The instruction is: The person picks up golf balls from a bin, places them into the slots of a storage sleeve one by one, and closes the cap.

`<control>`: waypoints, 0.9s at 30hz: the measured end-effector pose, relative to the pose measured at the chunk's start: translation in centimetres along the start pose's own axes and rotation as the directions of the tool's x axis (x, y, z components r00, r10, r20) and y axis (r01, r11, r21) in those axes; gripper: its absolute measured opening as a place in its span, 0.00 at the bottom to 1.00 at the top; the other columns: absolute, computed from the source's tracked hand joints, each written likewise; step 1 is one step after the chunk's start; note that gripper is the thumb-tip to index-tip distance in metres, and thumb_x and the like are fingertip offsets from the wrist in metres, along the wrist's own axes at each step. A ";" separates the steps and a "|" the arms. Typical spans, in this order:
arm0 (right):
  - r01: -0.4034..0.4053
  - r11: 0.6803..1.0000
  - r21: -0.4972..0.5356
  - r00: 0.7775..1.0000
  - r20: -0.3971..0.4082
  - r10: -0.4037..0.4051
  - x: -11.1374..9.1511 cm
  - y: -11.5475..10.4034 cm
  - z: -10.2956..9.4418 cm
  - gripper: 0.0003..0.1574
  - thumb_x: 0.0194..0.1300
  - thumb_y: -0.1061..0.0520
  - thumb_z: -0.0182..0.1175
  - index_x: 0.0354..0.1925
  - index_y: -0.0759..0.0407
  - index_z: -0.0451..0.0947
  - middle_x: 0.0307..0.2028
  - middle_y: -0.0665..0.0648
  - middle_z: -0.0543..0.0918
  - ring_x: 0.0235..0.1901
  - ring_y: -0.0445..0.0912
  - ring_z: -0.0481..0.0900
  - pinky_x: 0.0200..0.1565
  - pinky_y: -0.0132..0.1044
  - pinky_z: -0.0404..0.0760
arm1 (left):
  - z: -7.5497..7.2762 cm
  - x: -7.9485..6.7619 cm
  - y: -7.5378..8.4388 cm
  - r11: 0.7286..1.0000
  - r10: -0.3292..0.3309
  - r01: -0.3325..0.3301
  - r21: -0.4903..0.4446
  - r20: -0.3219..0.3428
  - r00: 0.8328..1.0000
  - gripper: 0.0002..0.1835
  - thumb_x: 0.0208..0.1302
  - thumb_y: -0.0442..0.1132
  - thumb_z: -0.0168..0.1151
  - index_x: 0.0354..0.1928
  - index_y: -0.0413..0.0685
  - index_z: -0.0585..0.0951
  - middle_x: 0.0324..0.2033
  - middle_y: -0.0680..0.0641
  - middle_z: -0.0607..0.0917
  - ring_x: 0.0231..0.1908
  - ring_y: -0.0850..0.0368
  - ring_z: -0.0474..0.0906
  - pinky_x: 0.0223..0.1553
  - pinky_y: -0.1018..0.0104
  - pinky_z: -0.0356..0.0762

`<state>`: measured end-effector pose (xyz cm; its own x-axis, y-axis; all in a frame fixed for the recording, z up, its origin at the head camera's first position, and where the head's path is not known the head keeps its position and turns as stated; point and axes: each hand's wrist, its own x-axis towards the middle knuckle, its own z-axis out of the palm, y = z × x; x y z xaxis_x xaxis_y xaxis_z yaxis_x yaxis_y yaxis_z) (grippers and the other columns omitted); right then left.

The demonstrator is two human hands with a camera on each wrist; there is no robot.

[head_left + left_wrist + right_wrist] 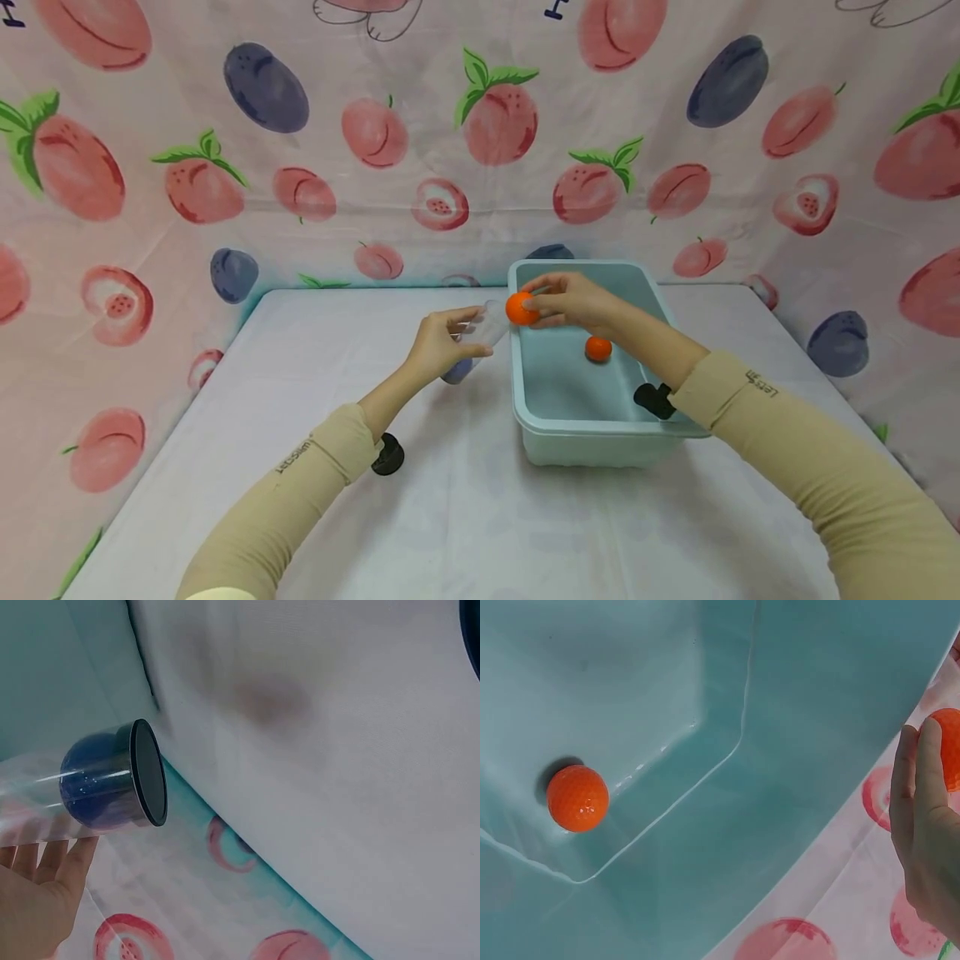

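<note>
Over on the left, a beige sleeve point(292, 479) reaches in above the white bench point(337, 346), a black device point(388, 455) at its wrist, and the left hand point(442, 342) has a clear tube point(486, 323) in its grip! Thumb on the near side, fingers on the far side, the gap between them just as wide as the tube. And the tube is off the bench, leaning, its upper end toward the tub point(600, 427) and its lower end back toward the person. Down in that lower end sits a dark blue ball point(94, 784), glossy through the clear wall, right by a flat, dark, round base point(152, 774).

Move right, and there's the bright orange ball point(520, 309), up at the tub's left rim, just beside the tube's upper end; whether they touch, I can't tell. The right hand point(573, 300) has it, a narrow hold, pinched at the fingertips, the ball poking out toward the tube.

Below that hand, the pale blue tub stands on the bench, and on its floor lies a second orange ball point(578, 799), dimpled and shiny. Farthest right, the other beige sleeve point(810, 475) slants across the tub's right side.
</note>
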<state>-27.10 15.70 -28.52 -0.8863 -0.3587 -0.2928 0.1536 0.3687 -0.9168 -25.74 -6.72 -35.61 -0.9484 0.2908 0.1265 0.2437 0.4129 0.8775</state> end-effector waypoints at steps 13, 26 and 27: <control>-0.007 1.000 -0.005 1.000 -0.026 0.007 0.1 -0.6 0.7 0.26 0.67 0.62 0.55 0.62 0.65 0.65 0.60 0.66 0.69 0.54 0.56 0.75 0.55 0.44 0.77 | 0.1 0.0 -0.1 1.000 -0.015 0.015 0.008 -0.008 1.000 0.34 0.49 0.36 0.73 0.61 0.48 0.75 0.58 0.44 0.78 0.55 0.43 0.77 0.53 0.51 0.78; 0.039 0.999 0.038 0.999 -0.003 -0.039 0.4 -0.9 0.7 0.26 0.68 0.64 0.52 0.62 0.69 0.64 0.61 0.69 0.68 0.52 0.55 0.76 0.59 0.47 0.74 | 0.3 -0.1 -0.3 1.000 0.007 -0.007 0.004 -0.028 1.000 0.34 0.49 0.37 0.74 0.61 0.46 0.75 0.57 0.43 0.79 0.54 0.43 0.78 0.55 0.53 0.77; 0.040 0.999 0.034 0.999 -0.005 -0.040 0.3 -0.9 0.6 0.26 0.69 0.64 0.52 0.63 0.69 0.64 0.61 0.69 0.67 0.51 0.55 0.76 0.59 0.48 0.74 | 0.3 -0.2 -0.2 1.000 0.015 -0.015 0.010 -0.039 0.999 0.33 0.48 0.37 0.74 0.60 0.46 0.76 0.55 0.43 0.80 0.53 0.43 0.78 0.54 0.54 0.78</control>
<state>-27.28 14.68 -27.93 -0.8941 -0.3684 -0.2545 0.1326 0.3249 -0.9364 -25.54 -6.62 -35.97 -0.9518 0.2631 0.1576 0.2596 0.4174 0.8708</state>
